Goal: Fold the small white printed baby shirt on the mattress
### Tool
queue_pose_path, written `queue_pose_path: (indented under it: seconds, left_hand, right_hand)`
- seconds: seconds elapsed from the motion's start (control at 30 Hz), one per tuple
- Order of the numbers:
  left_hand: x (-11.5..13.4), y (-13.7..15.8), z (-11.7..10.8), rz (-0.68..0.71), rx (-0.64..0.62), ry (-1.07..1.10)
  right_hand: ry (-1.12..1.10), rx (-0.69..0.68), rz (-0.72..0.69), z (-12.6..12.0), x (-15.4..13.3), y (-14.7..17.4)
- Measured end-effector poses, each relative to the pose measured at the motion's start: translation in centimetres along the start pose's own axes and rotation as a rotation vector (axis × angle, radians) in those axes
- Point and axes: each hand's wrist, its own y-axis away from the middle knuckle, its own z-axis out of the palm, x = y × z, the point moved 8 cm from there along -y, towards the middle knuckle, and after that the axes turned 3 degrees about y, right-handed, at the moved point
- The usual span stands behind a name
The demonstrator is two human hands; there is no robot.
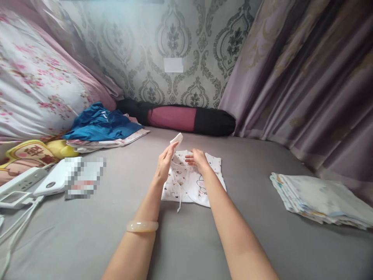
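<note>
A small white baby garment [190, 184] lies on the grey bed sheet in front of me. It bears a scattered print, thin white ties [178, 194] and a black outline drawing partly covered by my right forearm. My left hand [165, 161], with a pale bangle on its wrist, is raised over the garment's left side. Its fingers and thumb pinch a small white piece of fabric [176, 138]; whether this belongs to the garment I cannot tell. My right hand [198, 160] hovers over the upper part of the garment, fingers apart and pointing left, holding nothing.
At right lies a stack of folded cloths [323, 198]. Blue clothing [101, 124] rests on other fabric at back left. A power strip [21, 182], a white device [56, 179] and cables occupy the left. A black-and-pink long bag [171, 118] lies along the wall.
</note>
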Motion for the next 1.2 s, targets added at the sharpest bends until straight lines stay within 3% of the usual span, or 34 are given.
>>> queue_pose_path:
  seconds: [0.1, 0.23, 0.3, 0.43, 0.53, 0.63, 0.9, 1.2]
  left_hand:
    - [0.2, 0.9, 2.5, 0.011, -0.136, -0.155]
    - [-0.9, 2.1, 5.3, -0.005, -0.377, -0.337]
    - [-1.6, 1.8, 4.8, -0.002, -0.338, -0.357]
    - [-2.8, 0.0, 0.0, 0.041, 0.023, -0.327]
    - [-4.2, -0.8, -2.9, 0.027, 0.167, -0.374]
    - [-5.4, -0.7, -3.4, -0.032, 0.136, -0.462]
    - [-6.5, 0.4, -1.1, -0.039, -0.1, -0.829]
    - [-8.0, 1.1, -0.5, -0.028, -0.213, -0.994]
  right_hand:
    - [-0.275, -0.01, 0.136, -2.1, 2.2, 1.0]
    - [-0.381, -0.053, 0.198, -3.0, 4.2, 1.3]
    - [-0.386, -0.047, 0.215, -3.1, 4.8, 1.0]
    - [-0.335, -0.007, 0.165, -3.2, 5.0, 0.5]
    - [-0.235, 0.056, 0.093, -3.8, 4.5, 0.5]
    - [-0.172, 0.119, 0.041, -4.4, 4.1, 0.7]
    - [0.021, 0.242, -0.014, -6.5, 4.5, 0.0]
    - [0.604, 0.415, -0.039, -8.1, 3.5, 0.9]
